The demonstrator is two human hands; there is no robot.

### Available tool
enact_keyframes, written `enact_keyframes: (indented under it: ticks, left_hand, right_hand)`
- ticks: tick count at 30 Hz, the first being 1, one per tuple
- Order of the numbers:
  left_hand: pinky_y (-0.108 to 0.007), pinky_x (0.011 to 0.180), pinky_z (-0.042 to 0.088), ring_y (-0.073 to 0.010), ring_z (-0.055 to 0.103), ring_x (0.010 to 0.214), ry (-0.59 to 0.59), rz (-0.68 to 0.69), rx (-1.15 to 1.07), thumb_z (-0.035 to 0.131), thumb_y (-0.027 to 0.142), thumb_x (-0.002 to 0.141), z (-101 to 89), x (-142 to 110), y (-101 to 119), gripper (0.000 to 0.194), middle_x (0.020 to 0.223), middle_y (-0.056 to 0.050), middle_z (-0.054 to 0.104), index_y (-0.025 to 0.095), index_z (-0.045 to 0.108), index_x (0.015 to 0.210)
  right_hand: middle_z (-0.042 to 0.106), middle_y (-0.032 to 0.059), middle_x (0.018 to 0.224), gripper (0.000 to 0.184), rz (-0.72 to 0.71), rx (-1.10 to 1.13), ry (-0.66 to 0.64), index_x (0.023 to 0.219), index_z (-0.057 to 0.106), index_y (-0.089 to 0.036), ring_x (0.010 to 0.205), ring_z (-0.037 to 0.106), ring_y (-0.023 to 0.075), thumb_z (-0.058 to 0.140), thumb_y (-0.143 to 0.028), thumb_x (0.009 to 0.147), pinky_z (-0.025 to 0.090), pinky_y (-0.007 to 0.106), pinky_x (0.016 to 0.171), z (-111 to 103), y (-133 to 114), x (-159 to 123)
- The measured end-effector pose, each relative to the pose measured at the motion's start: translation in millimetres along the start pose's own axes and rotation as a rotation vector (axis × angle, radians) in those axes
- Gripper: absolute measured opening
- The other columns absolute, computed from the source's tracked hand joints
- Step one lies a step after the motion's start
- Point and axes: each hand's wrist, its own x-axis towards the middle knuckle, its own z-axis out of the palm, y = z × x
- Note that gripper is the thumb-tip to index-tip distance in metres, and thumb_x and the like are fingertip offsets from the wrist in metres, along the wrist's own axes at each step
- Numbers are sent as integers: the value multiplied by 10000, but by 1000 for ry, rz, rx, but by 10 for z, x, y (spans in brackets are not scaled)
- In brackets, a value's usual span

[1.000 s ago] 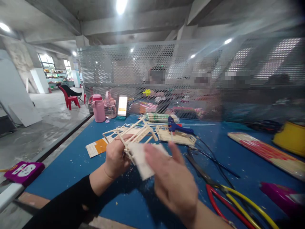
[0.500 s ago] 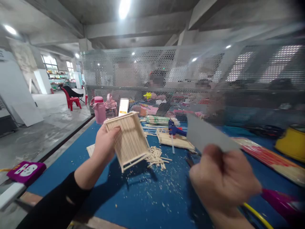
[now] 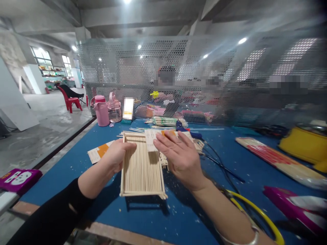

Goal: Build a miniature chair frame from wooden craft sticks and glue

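A shallow tray of pale wooden sticks (image 3: 141, 170) is tilted toward me above the blue table, its slatted floor edged by a low stick rim. My left hand (image 3: 112, 156) grips its left side, thumb over the rim. In my right hand (image 3: 182, 161) is a white and orange card (image 3: 151, 142), with the fingers laid long across its face. The card overlaps the tray's upper right corner; whether it touches the sticks I cannot tell. A second orange and white card (image 3: 95, 154) lies on the table behind my left wrist. Short cut sticks (image 3: 164, 161) show partly behind the tray.
A blue glue gun (image 3: 195, 135) lies behind my right hand, its dark cable trailing right. Bundled sticks (image 3: 168, 121), a pink flask (image 3: 102, 112) and a clear pink bottle (image 3: 114, 110) stand or lie farther back. At right are a packaged stick bundle (image 3: 278, 160) and a yellow container (image 3: 304, 144).
My right hand has swung left with the card, from the right side to over the tray's corner. The tray has turned more upright to my view, its floor now facing me.
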Motion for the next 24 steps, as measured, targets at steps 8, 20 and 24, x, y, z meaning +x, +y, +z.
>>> enact_keyframes:
  ticks: [8,20,24]
  left_hand:
    - [-340,627,527,-210,669,613,9,73,30,607,129,628,22,-79,37,204,738,-81,717,152,681,816]
    - [-354,646,533,-233,681,681,-19,105,31,598,133,622,66,-136,80,218,770,-86,723,156,679,822]
    - [-356,638,526,-240,677,679,16,113,17,622,158,613,27,-131,137,235,779,-99,717,133,657,843]
  right_hand:
    - [623,1,1213,538,41,-33,63,1333,433,-315,1214,503,154,465,-72,854,263,459,1103,-42,-50,71]
    - [657,-23,1158,447,-16,-17,106,1233,535,-319,1244,468,141,482,-86,855,80,479,1146,-6,-151,67]
    - [663,-20,1153,432,-34,4,95,1199,556,-311,1207,509,144,470,-73,849,151,468,1133,-51,-97,48]
